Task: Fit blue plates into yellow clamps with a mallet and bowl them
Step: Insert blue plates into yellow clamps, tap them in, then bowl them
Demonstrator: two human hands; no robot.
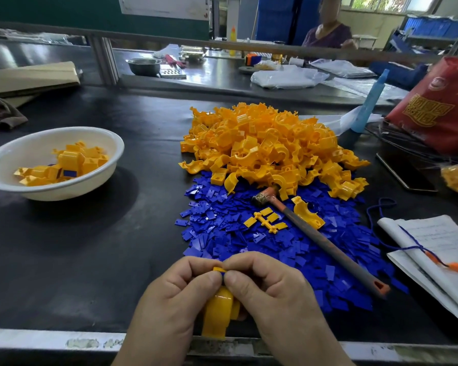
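Left hand (175, 294) and right hand (270, 291), fingers (196, 262) curled, pinch one yellow clamp (220, 310) with blue plate (223, 271) at its top, near side of mallet (320, 240); white bowl (64, 191) well left of mallet

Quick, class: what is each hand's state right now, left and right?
Left hand: closed, fingers curled round the yellow clamp.
Right hand: closed, pinching the top of the same yellow clamp.

Red bag (439, 107) at right, open notebook (439, 249) nearer, folded cardboard (32, 77) far left, steel bowl (143, 66) behind
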